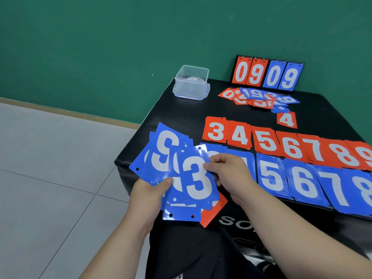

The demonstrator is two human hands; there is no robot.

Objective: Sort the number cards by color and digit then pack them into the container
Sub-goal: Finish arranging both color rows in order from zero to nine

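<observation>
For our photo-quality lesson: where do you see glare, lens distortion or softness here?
Head view: glare whitens the top of the blue 3 card that the right hand pinches, and a low corner of the fan in the left hand; head view: the wide lens stretches the sorted rows rightward, cropping the blue 8; head view: the far heap is soft, digits hard to read.

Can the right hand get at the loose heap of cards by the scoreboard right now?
Probably yes, once freed: the right hand pinches the blue 3 card, and only flat card rows lie before the heap.
</observation>
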